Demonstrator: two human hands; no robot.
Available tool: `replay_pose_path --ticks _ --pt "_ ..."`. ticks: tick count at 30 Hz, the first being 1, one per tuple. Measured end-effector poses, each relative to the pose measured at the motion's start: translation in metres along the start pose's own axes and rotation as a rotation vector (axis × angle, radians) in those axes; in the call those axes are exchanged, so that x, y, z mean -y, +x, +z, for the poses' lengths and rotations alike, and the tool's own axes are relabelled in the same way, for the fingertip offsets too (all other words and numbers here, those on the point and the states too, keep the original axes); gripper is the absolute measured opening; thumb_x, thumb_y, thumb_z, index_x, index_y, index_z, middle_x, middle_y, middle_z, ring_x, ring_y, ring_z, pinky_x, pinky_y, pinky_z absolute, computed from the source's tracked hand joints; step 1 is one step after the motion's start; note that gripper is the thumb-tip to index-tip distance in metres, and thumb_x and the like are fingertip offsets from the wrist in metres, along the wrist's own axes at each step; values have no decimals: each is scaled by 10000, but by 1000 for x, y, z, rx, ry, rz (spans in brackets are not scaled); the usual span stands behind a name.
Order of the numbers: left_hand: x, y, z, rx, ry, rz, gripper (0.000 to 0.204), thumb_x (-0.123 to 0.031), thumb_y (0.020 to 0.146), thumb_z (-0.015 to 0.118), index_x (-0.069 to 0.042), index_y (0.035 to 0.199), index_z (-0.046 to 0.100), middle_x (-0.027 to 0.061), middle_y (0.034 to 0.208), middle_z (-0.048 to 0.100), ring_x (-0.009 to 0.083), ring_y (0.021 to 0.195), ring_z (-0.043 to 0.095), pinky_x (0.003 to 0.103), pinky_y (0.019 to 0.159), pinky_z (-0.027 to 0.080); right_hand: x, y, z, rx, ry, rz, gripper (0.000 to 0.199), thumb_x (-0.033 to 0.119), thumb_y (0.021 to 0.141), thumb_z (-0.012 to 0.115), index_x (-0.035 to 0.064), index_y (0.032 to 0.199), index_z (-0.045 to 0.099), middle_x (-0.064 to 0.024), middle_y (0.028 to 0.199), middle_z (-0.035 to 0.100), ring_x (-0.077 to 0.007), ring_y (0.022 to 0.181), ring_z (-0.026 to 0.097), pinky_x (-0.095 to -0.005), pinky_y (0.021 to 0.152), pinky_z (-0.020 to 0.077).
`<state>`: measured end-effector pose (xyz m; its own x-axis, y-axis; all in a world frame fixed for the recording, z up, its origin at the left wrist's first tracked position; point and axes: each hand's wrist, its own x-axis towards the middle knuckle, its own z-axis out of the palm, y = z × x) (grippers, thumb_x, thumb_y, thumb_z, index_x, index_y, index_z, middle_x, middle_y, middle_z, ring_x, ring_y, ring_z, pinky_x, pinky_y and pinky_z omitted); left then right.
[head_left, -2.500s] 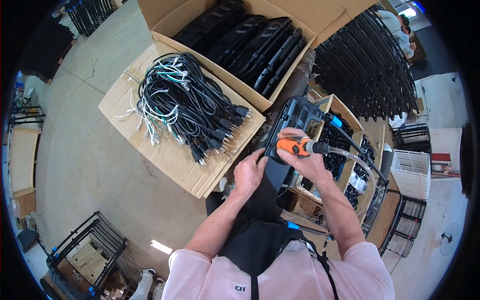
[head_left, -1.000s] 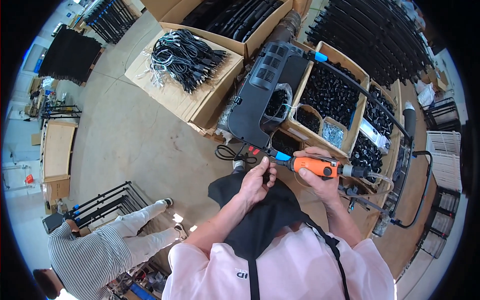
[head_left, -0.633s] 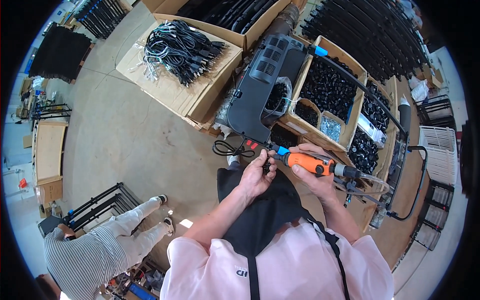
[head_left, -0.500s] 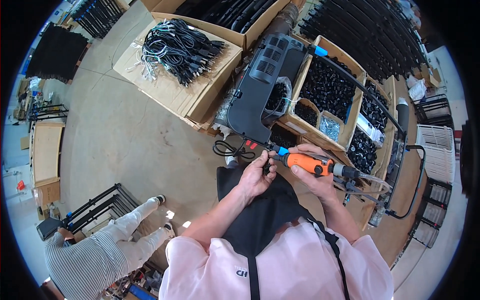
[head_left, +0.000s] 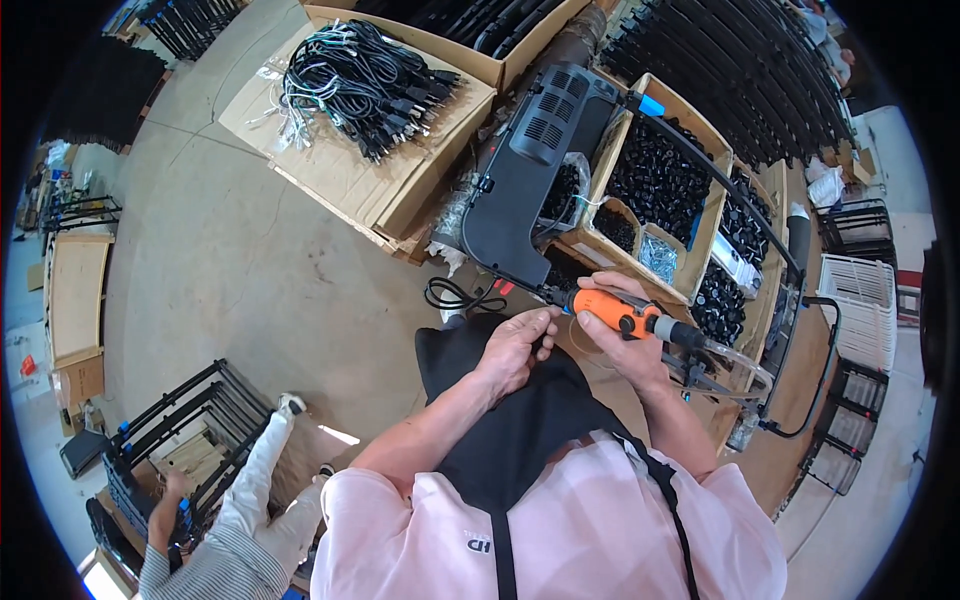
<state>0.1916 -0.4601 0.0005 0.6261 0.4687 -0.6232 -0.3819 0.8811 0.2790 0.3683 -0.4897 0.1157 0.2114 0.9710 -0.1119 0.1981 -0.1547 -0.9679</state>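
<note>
My right hand (head_left: 632,345) grips an orange power screwdriver (head_left: 606,308) with a clear hose at its back end. The driver's nose points left, toward the narrow lower end of a dark grey vented plastic housing (head_left: 520,180); I cannot tell whether the bit touches it. My left hand (head_left: 512,350) is closed just below the nose, thumb and fingertips pressed together, and what they pinch, if anything, is too small to make out. A black looped cable (head_left: 460,296) with red tags hangs beside the housing's lower end.
Right of the housing stands a wooden parts box (head_left: 598,185) with black knobs and silver screws. Bundled black cables (head_left: 365,85) lie on a cardboard box (head_left: 270,140) at the left. A co-worker (head_left: 225,550) bends over black frames (head_left: 195,410) at lower left.
The screwdriver has shifted slightly and tilts more toward the housing's end. My left fingers have closed up near its nose. The co-worker has moved lower, one arm reaching to the frames.
</note>
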Motion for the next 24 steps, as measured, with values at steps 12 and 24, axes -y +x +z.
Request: replay_pose_path --ticks 12,24 --pt "-9 15 -35 -153 -24 72 195 -208 1086 603 -44 1145 691 -9 873 655 90 715 584 237 614 504 4 36 19 147 -318 -121 395 101 859 809 75 1231 679 -87 1055 749 -163 930 724 -315 860 582" --pt "-14 13 -33 -190 -48 26 251 -330 1072 632 -99 1005 704 -32 804 649 90 640 568 242 543 468 0 40 17 249 -398 -163 355 115 845 815 68 1180 709 -75 1132 765 -159 935 732 -310 853 587"
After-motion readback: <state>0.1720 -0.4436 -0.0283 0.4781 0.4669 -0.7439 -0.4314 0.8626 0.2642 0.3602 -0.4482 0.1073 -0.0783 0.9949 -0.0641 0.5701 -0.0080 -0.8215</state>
